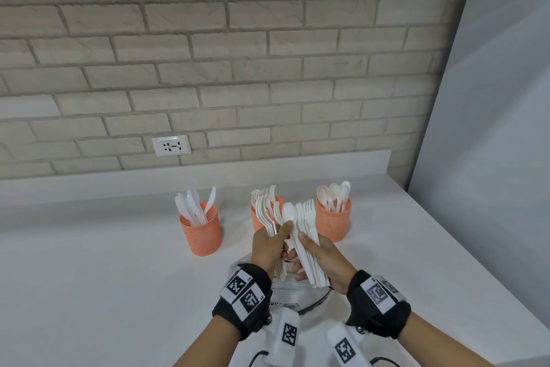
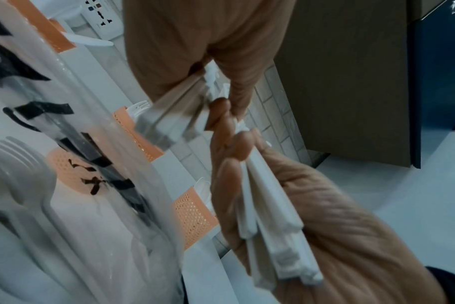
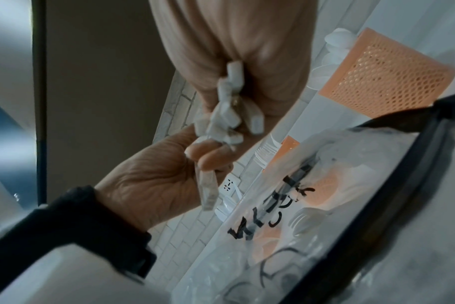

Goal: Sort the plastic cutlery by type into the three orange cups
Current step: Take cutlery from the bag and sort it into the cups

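Observation:
Three orange mesh cups stand in a row on the white counter: the left cup (image 1: 201, 232) holds knives, the middle cup (image 1: 258, 222) forks, the right cup (image 1: 334, 224) spoons. My left hand (image 1: 272, 243) grips a fan of white forks (image 1: 265, 212) in front of the middle cup, and its thumb touches the neck of a spoon (image 1: 289, 213). That spoon lies on top of a mixed bundle of cutlery (image 1: 309, 235) gripped by my right hand (image 1: 320, 253). The bundle's handle ends (image 3: 229, 111) show in the right wrist view and its handles (image 2: 273, 226) in the left wrist view.
A clear plastic bag with black writing (image 3: 325, 205) lies under my hands near the counter's front, with more cutlery inside (image 2: 26, 185). A brick wall with a socket (image 1: 171, 145) backs the counter. A plain wall (image 1: 491, 158) closes the right side.

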`<act>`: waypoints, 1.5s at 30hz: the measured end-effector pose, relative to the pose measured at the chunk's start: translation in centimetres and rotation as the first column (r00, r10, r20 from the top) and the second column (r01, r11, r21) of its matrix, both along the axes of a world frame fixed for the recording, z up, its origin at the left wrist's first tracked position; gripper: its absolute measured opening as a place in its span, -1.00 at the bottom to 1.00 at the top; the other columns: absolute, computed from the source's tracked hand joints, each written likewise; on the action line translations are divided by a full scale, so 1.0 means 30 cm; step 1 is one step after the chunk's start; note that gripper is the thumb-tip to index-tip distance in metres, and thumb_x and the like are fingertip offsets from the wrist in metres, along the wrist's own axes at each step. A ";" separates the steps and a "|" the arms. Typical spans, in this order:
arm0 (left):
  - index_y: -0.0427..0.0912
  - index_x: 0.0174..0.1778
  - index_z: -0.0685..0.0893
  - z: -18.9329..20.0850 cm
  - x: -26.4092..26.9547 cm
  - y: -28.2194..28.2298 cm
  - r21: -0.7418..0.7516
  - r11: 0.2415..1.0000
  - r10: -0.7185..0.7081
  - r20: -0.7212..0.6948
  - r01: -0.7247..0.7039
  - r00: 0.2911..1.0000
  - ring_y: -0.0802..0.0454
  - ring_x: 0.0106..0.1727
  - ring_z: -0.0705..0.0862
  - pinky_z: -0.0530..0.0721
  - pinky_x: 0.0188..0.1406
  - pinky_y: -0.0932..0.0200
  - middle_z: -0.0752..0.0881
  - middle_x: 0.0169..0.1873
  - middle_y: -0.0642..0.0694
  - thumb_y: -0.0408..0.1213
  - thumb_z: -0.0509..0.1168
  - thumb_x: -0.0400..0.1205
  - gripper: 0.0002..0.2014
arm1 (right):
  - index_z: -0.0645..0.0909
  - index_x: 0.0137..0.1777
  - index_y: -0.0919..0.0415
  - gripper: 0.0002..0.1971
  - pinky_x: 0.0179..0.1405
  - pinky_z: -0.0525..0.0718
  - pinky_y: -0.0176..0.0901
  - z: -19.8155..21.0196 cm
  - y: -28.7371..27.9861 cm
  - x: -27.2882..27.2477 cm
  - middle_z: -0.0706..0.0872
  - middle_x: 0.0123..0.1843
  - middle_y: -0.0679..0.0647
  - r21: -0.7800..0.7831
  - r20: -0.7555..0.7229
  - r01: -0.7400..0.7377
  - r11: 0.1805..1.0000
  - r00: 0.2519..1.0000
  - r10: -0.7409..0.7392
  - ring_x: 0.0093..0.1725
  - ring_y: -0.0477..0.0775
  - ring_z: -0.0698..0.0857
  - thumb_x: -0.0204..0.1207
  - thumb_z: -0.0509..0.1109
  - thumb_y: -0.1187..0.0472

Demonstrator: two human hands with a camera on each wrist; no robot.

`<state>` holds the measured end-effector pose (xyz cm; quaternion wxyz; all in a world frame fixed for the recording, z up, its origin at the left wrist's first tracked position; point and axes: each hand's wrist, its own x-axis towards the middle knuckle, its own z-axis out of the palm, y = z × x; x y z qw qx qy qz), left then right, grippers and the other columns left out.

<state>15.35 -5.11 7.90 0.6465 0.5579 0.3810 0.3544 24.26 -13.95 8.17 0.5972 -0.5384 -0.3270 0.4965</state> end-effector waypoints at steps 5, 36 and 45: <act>-0.41 -0.11 0.69 -0.013 0.006 0.005 0.056 0.998 0.031 -0.086 -0.026 0.996 0.10 -0.60 0.51 0.48 -0.58 0.27 0.65 -0.47 -0.14 -0.28 0.33 0.60 -0.79 | 0.55 0.08 0.14 -0.84 -0.45 0.78 -0.10 -0.006 0.000 -0.002 0.72 -0.23 0.21 0.014 0.071 0.005 1.000 0.997 -0.006 -0.42 0.04 0.75 0.68 0.15 0.15; -0.10 -0.39 0.59 0.048 0.033 -0.070 0.203 0.976 0.115 -0.143 -0.084 0.983 0.08 -0.41 0.61 0.50 -0.45 0.27 0.63 -0.47 0.01 -0.32 0.33 0.55 -0.82 | 0.44 0.21 0.21 -0.78 -0.61 0.41 -0.35 -0.094 0.045 -0.017 0.62 -0.30 0.06 -0.012 0.583 0.194 0.981 0.799 -0.150 -0.56 -0.17 0.48 0.58 0.23 0.30; -0.27 -0.30 0.58 0.081 -0.010 0.000 -0.017 0.967 0.256 0.103 -0.256 0.961 0.06 -0.59 0.52 0.46 -0.58 0.24 0.60 -0.54 -0.10 -0.27 0.14 0.67 -0.74 | 0.44 0.06 0.09 -0.72 -0.66 0.37 -0.28 -0.071 -0.010 -0.015 0.47 -0.40 0.03 0.011 0.360 0.121 0.993 0.925 -0.117 -0.59 -0.08 0.36 0.58 0.24 -0.11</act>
